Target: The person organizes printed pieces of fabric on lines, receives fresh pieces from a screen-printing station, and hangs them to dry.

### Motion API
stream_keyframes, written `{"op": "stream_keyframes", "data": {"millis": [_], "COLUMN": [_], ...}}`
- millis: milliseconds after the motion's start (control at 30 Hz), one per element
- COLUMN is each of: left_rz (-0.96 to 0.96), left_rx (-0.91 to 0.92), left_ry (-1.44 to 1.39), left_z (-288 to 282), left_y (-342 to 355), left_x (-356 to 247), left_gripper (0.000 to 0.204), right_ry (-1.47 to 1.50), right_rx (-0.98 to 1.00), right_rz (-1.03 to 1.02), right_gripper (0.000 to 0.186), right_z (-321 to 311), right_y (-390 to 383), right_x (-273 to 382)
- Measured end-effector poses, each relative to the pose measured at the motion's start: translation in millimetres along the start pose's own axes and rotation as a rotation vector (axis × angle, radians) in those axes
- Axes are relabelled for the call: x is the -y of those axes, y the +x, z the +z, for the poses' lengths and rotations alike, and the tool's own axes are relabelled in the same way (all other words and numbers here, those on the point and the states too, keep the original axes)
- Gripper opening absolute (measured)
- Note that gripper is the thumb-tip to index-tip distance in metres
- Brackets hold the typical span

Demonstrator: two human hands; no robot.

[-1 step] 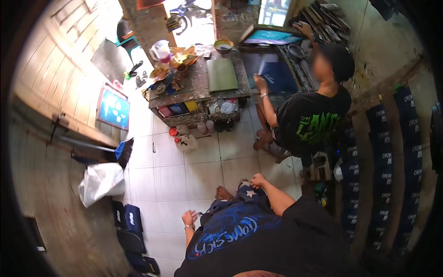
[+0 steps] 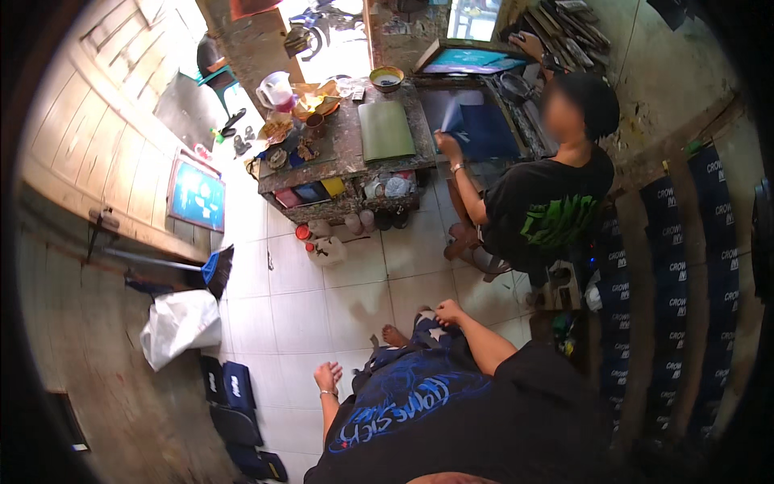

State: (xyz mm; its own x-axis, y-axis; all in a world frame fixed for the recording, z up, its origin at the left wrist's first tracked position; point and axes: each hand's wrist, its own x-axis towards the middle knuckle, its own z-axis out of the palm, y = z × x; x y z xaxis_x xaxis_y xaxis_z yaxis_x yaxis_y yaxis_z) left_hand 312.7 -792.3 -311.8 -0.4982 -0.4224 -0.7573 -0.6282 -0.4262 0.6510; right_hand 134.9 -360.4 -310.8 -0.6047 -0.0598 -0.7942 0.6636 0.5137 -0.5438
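My left hand (image 2: 327,376) hangs beside my left leg over the pale tiles, its fingers apart and loosely bent, holding nothing. Over the star-patterned shorts (image 2: 427,327), near my knee, my right hand (image 2: 448,313) is curled closed, and nothing shows in it. Neither hand touches the workbench. At the bench, a co-worker in a black shirt (image 2: 548,202) pinches the lifted edge of a dark blue sheet (image 2: 490,133) with one hand (image 2: 448,147). Their other hand (image 2: 528,46) rests at the raised screen-printing frame (image 2: 476,61).
A paint-stained workbench (image 2: 343,153) bears a green board (image 2: 385,129), a pitcher (image 2: 278,90) and a bowl (image 2: 387,78). Jugs (image 2: 326,251) stand below. At left are a broom (image 2: 216,270), a white sack (image 2: 181,323) and dark folded pieces (image 2: 235,385). Printed dark strips (image 2: 665,298) line the right.
The co-worker's hand has shifted slightly left with the blue sheet's lifted edge. My hands have barely moved; the view has shifted a little.
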Motion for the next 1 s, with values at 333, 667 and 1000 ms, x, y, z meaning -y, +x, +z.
{"op": "stream_keyframes", "data": {"millis": [333, 667, 1000], "left_rz": [0.144, -0.113, 0.075], "left_rx": [-0.016, -0.049, 0.104], "left_ry": [0.030, 0.404, 0.682], "left_z": [75.8, 64.6, 96.8], "left_y": [87.5, 98.1, 149.1], "left_x": [-223.0, -233.3, -328.0], "left_gripper": [0.023, 0.027, 0.031], "right_ry": [0.419, 1.170, 1.494], "right_rx": [0.031, -0.094, -0.509], "right_rz": [0.093, 0.016, 0.251], "right_gripper": [0.013, 0.022, 0.019], "right_z": [-5.2, -44.7, -113.0], "right_y": [121.9, 295.7, 359.3], "right_x": [165.5, 356.0, 448.8]}}
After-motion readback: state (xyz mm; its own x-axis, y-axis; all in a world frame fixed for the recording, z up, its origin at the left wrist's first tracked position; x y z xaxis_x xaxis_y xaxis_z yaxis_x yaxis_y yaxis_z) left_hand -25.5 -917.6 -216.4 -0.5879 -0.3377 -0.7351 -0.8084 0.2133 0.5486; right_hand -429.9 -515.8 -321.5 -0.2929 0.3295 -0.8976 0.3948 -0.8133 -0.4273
